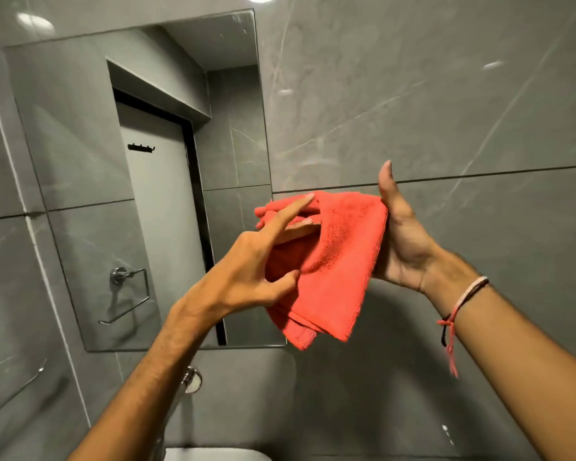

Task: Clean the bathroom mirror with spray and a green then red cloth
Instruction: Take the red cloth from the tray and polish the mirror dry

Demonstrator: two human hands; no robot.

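A red cloth (333, 261), folded and hanging down, is held between both hands in front of the grey tiled wall, just right of the mirror. My right hand (403, 237) supports the cloth's right side with the palm, thumb pointing up. My left hand (263, 261) touches the cloth's left side, thumb pressed into a fold and fingers spread over its upper edge. The frameless mirror (80, 134) hangs on the wall at the left and reflects a door and tiles. No spray bottle and no green cloth are in view.
A chrome towel ring (123, 287) shows as a reflection in the mirror's lower left. A chrome wall fitting (192, 379) sits below the mirror. A white basin edge (213, 455) shows at the bottom. A glass shelf edge (14, 390) is at the lower left.
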